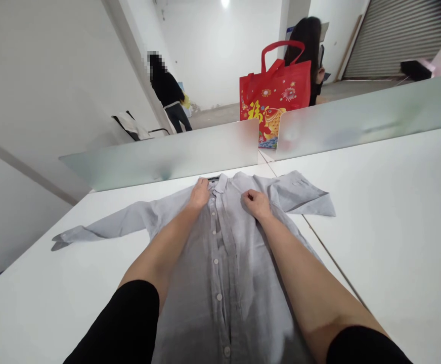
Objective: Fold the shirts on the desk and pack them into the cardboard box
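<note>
A grey long-sleeved button-up shirt lies front up on the white table, its collar at the far end. The front edges stand slightly apart along the row of white buttons. My left hand is closed on the shirt beside the collar, with its fingertips partly hidden. On the other side of the collar, my right hand rests over the upper chest, fingers curled in a loose fist with no cloth visible in them. One sleeve stretches out to the left; the other is folded over itself at the right.
Frosted divider panels line the far edge of the white table. A red bag with a fish print stands behind the gap between them. One person stands at the back left; another is behind the bag.
</note>
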`<action>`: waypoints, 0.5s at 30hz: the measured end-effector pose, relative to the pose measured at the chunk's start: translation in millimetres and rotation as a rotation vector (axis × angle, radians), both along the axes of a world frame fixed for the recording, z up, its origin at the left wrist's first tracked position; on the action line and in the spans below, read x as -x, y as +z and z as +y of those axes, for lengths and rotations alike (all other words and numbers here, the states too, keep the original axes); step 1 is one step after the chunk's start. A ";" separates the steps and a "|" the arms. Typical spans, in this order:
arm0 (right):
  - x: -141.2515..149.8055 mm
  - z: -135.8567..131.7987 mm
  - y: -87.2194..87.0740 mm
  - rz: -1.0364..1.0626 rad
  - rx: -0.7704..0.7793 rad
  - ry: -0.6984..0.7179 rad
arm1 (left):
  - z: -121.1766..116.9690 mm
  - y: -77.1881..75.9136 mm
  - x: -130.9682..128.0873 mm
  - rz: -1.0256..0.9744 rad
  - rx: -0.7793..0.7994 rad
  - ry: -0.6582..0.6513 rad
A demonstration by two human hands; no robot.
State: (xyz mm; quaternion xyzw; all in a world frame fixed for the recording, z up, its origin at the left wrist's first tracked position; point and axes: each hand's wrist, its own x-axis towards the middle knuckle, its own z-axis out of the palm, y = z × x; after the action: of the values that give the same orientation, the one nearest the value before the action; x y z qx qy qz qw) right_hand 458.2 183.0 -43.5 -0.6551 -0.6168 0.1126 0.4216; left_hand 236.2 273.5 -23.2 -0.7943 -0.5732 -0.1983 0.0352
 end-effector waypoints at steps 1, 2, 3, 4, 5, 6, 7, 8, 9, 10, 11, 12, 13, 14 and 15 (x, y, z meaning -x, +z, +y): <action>0.1 -0.2 0.0 0.004 -0.001 0.000 | -2.9 -0.8 2.3 -0.009 0.004 0.001; 0.2 -0.4 0.1 0.006 -0.003 0.000 | -5.5 -1.5 3.8 -0.017 0.011 -0.002; 0.2 -0.7 0.2 0.012 -0.005 -0.001 | -7.7 -2.0 4.4 -0.025 0.019 -0.005; 0.0 -1.0 0.4 0.022 -0.009 0.000 | -9.2 -2.3 3.8 -0.035 0.024 -0.005; -0.2 -1.3 0.9 0.034 -0.011 0.003 | -10.0 -2.2 2.1 -0.046 0.030 -0.002; -0.7 -1.6 1.6 0.045 -0.013 0.007 | -10.0 -1.9 -0.7 -0.059 0.037 0.004; -1.4 -1.9 2.6 0.062 -0.018 0.009 | -9.2 -1.5 -4.3 -0.071 0.047 0.015; -2.3 -2.2 3.8 0.087 -0.030 0.007 | -7.9 -1.0 -8.5 -0.083 0.061 0.026; -3.3 -2.5 5.2 0.118 -0.049 -0.001 | -6.0 -0.4 -12.8 -0.094 0.079 0.035; -4.3 -2.8 6.7 0.153 -0.072 -0.015 | -3.9 0.2 -16.8 -0.105 0.097 0.041; -5.3 -3.0 8.0 0.193 -0.097 -0.033 | -1.6 0.7 -20.1 -0.117 0.111 0.047; -6.0 -3.2 9.2 0.229 -0.121 -0.052 | 0.7 1.3 -22.4 -0.131 0.117 0.052; -6.5 -3.4 10.0 0.254 -0.138 -0.067 | 2.9 1.8 -23.5 -0.145 0.115 0.060; -6.6 -3.6 10.5 0.264 -0.144 -0.076 | 5.1 2.1 -23.5 -0.159 0.107 0.071; -6.4 -3.9 10.7 0.267 -0.144 -0.078 | 7.1 2.3 -22.3 -0.170 0.097 0.085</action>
State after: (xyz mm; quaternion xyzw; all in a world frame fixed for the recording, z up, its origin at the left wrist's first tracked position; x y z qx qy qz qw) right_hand 464.6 179.0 -32.8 -0.6258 -0.5360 0.1376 0.5497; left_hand 258.5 280.5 -21.0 -0.7504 -0.6161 -0.2354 -0.0437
